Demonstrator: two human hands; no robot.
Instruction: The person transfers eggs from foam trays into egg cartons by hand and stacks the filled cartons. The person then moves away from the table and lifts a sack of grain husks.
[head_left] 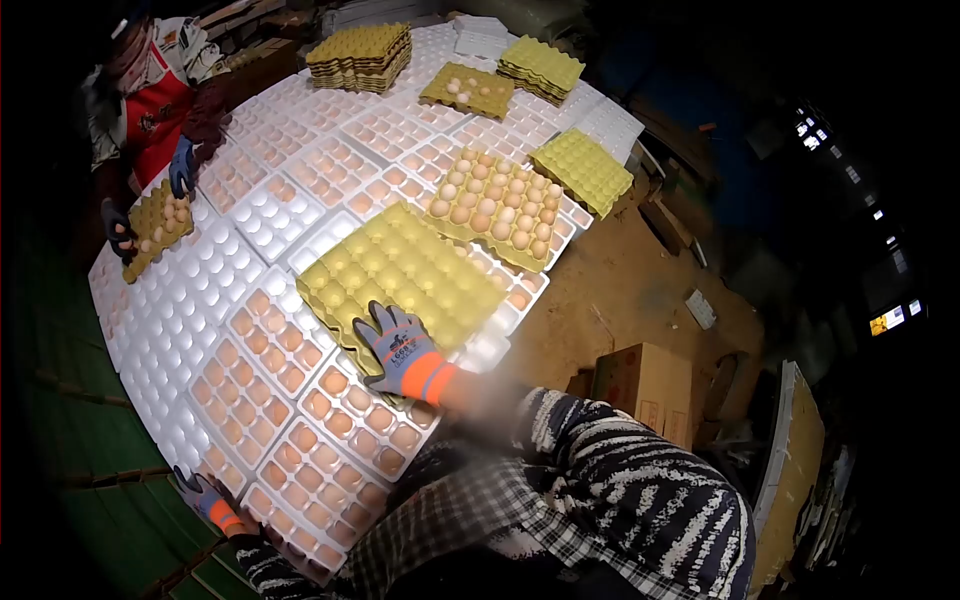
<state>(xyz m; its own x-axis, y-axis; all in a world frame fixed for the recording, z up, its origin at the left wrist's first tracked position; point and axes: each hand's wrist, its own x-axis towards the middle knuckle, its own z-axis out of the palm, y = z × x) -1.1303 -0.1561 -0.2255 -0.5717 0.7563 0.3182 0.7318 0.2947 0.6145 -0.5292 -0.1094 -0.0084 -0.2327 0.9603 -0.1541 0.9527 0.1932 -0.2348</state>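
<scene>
My right hand [405, 355], in a grey and orange glove, grips the near edge of a yellow pulp egg tray [415, 265]. No eggs show in that tray, which lies over clear plastic trays of eggs. My left hand [205, 498], gloved alike, is at the lower left edge of the table, beside a plastic tray of eggs [238, 400]; its fingers are apart and nothing shows in them. Further plastic egg trays [325, 490] lie close in front of my body. Just beyond the yellow tray is a pulp tray full of brown eggs [497, 207].
Across the table a person in a red apron [155, 110] handles a pulp tray with eggs [160, 230]. Stacked pulp trays [360, 57] and another stack [540, 70] stand at the back. A cardboard box [645, 390] sits on the floor to the right.
</scene>
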